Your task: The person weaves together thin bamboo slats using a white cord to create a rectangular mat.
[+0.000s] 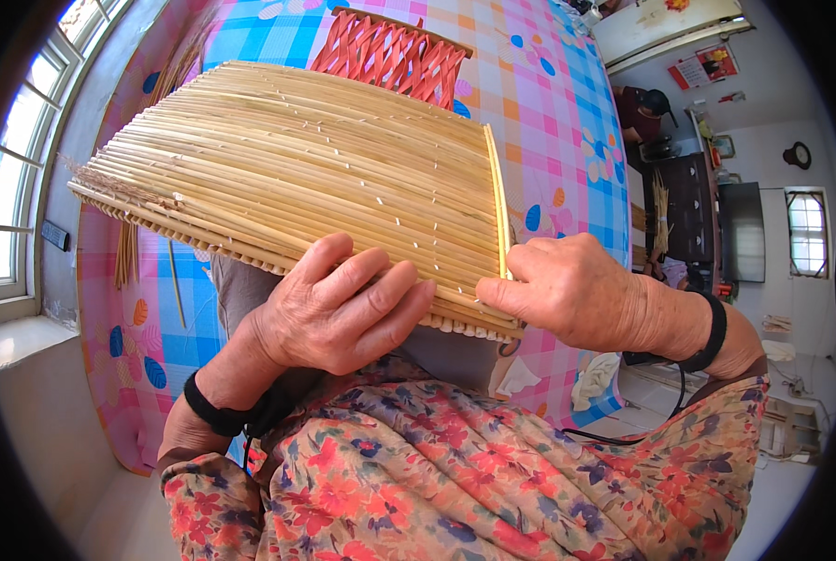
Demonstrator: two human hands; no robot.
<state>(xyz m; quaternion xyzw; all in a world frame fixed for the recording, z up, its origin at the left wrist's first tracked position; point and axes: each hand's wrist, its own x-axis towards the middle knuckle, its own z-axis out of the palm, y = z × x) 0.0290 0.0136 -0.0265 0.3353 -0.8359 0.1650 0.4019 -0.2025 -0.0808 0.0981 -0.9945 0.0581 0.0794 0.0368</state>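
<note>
A mat of straw-coloured stalks (324,168), laid side by side and dotted with small white stitches, slants across my lap and the bed. My left hand (343,304) curls over its near edge, fingers bent on top. At the near right corner, my right hand (572,285) is closed around the mat's side edge, its thumb pressed on the stalks. A pale stalk strip (495,187) runs crosswise along that right side, down to my right hand. Whatever lies inside the curled right fingers is hidden.
Under the mat spreads a checked, flowered cover (568,112). Beyond it lies a red woven lattice piece (390,56). Loose stalks (126,252) lie at the left, near a window (35,140). Crumpled white cloth (596,379) sits right of my lap. Another person (642,117) is at the far right.
</note>
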